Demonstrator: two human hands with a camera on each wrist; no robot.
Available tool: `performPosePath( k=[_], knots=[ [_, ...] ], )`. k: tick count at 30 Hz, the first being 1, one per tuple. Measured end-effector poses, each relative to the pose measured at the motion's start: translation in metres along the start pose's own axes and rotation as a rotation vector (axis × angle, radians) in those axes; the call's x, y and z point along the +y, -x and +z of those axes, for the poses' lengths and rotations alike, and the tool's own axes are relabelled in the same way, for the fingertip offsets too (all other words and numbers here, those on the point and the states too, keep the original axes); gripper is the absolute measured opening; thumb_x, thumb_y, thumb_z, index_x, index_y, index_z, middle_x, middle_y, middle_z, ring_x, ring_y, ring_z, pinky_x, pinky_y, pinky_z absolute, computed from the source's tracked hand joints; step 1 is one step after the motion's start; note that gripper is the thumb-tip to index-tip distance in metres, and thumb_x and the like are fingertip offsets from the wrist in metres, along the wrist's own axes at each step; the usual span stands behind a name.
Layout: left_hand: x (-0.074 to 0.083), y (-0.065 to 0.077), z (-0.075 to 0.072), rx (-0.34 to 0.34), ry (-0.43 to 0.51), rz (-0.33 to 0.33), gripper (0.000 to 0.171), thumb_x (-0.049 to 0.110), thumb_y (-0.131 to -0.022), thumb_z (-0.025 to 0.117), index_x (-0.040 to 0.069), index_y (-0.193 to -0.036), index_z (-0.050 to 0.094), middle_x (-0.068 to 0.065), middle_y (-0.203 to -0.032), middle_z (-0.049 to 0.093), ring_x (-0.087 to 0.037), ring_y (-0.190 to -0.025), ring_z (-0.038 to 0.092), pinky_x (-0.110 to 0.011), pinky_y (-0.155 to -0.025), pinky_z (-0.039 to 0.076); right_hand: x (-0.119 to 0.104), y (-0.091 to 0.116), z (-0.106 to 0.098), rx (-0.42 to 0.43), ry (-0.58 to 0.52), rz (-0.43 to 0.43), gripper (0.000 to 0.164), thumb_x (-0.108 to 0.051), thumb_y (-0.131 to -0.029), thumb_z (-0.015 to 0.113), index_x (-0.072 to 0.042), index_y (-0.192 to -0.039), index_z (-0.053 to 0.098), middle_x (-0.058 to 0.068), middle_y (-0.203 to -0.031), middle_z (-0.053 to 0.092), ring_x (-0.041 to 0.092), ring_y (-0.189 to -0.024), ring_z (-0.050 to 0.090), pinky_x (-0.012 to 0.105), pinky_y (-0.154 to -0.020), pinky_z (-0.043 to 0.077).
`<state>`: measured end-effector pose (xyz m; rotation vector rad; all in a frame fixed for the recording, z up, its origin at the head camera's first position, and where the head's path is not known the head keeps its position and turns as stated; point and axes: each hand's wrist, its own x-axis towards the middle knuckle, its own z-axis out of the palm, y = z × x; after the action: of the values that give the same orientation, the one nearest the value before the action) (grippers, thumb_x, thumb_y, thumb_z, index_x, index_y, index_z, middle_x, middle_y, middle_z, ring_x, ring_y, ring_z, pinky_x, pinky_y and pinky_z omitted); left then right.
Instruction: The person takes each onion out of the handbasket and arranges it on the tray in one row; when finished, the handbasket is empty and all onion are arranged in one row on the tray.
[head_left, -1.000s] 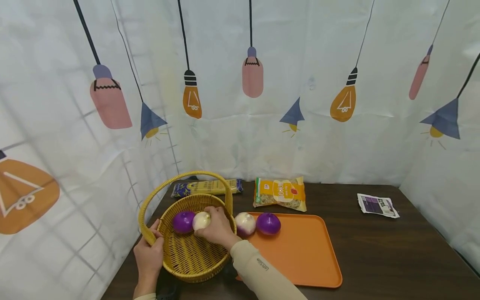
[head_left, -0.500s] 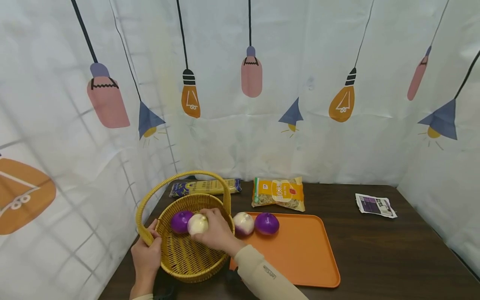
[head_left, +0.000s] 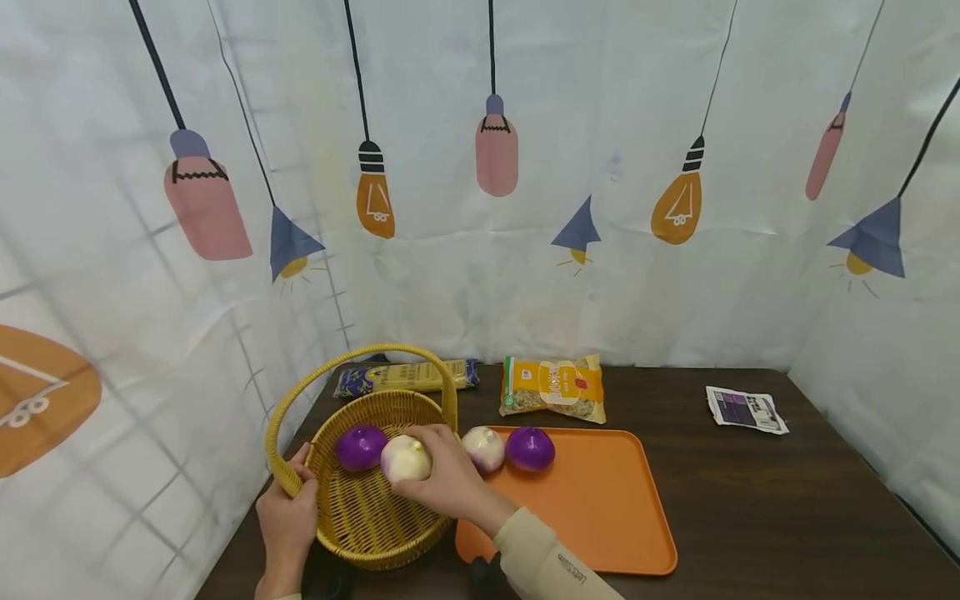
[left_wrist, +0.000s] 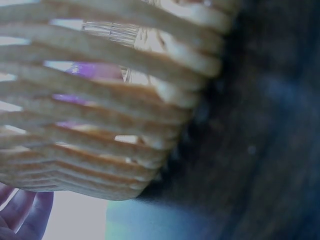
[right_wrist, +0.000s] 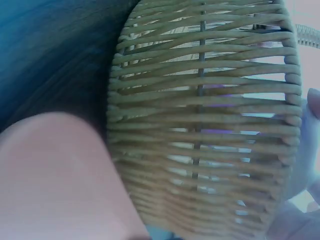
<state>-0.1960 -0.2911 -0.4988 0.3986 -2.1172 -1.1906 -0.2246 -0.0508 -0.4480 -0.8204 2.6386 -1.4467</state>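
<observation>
My left hand [head_left: 288, 517] grips the rim of the yellow woven basket [head_left: 375, 546] on its left side, near the foot of the handle. With my right hand [head_left: 450, 477] I hold a white-and-purple onion [head_left: 406, 458] above the basket's right part, thumb and fingers around it. A purple onion [head_left: 362, 447] lies inside the basket at the back. In the left wrist view a purple patch shows through the basket weave [left_wrist: 100, 105], with fingertips [left_wrist: 30, 215] at lower left. The right wrist view shows the basket's outer side [right_wrist: 200, 120].
Another white-and-purple onion [head_left: 483, 449] and a purple one [head_left: 531, 449] are at the back left of an orange tray [head_left: 592, 517]. Behind stand a long yellow-blue packet [head_left: 408, 377] and an orange bag [head_left: 553, 388]. A small purple-white packet [head_left: 747, 410] lies at right.
My right hand has raised the white-and-purple onion away from the purple onion in the basket, slightly towards the right rim. My left hand keeps its hold on the basket.
</observation>
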Motion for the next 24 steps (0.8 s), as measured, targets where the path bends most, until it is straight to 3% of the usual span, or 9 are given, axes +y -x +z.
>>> performPosePath(
  k=[4,8,12,16,22,24],
  knots=[
    [0.000,0.000,-0.001,0.002,0.000,0.002,0.014,0.004,-0.092,0.052,0.002,-0.084,0.062,-0.008,-0.129,0.064,-0.012,-0.050,0.030,-0.019,-0.058,0.030,0.003,0.009,-0.006,0.034,-0.007,-0.026,0.068,-0.034,-0.078,0.079,-0.020,-0.138,0.051,0.001,-0.132,0.052,0.018,-0.111,0.055,0.030,-0.078,0.050],
    [0.002,0.000,0.000,0.009,-0.012,0.002,0.015,0.005,-0.093,0.052,0.002,-0.084,0.063,-0.007,-0.128,0.065,-0.004,-0.058,0.043,-0.018,-0.062,0.031,0.009,0.017,-0.012,0.056,-0.036,-0.023,0.069,-0.036,-0.078,0.079,-0.022,-0.140,0.050,0.002,-0.131,0.052,0.019,-0.112,0.055,0.032,-0.079,0.050],
    [0.004,0.000,-0.001,0.009,-0.020,0.002,0.016,0.006,-0.094,0.051,0.003,-0.084,0.063,-0.006,-0.128,0.065,-0.001,-0.067,0.051,-0.018,-0.064,0.031,0.016,0.024,-0.019,0.055,-0.153,-0.025,0.071,-0.033,-0.080,0.079,-0.017,-0.142,0.047,0.005,-0.132,0.050,0.021,-0.114,0.054,0.031,-0.082,0.051],
    [0.005,0.001,-0.001,0.008,-0.019,0.008,0.016,0.005,-0.094,0.051,0.002,-0.083,0.062,-0.007,-0.128,0.065,-0.009,-0.058,0.045,-0.018,-0.061,0.031,0.022,0.031,-0.026,0.050,-0.270,-0.005,0.071,-0.028,-0.082,0.078,-0.016,-0.143,0.045,0.005,-0.133,0.049,0.023,-0.113,0.054,0.029,-0.081,0.051],
    [0.002,0.000,0.000,0.020,-0.026,0.020,0.017,0.005,-0.094,0.051,0.002,-0.086,0.066,-0.007,-0.128,0.065,-0.007,-0.061,0.045,-0.017,-0.063,0.031,0.025,0.040,-0.035,0.094,-0.250,0.000,0.069,-0.028,-0.080,0.080,-0.020,-0.141,0.048,0.004,-0.133,0.049,0.026,-0.115,0.052,0.031,-0.084,0.050],
    [0.002,0.000,0.000,0.020,-0.017,0.020,0.017,0.005,-0.094,0.051,0.002,-0.087,0.066,-0.007,-0.128,0.065,-0.012,-0.071,0.058,-0.017,-0.065,0.031,0.027,0.043,-0.038,0.103,-0.251,-0.001,0.068,-0.028,-0.080,0.080,-0.019,-0.140,0.048,0.005,-0.135,0.049,0.027,-0.116,0.052,0.032,-0.084,0.051]
  ],
)
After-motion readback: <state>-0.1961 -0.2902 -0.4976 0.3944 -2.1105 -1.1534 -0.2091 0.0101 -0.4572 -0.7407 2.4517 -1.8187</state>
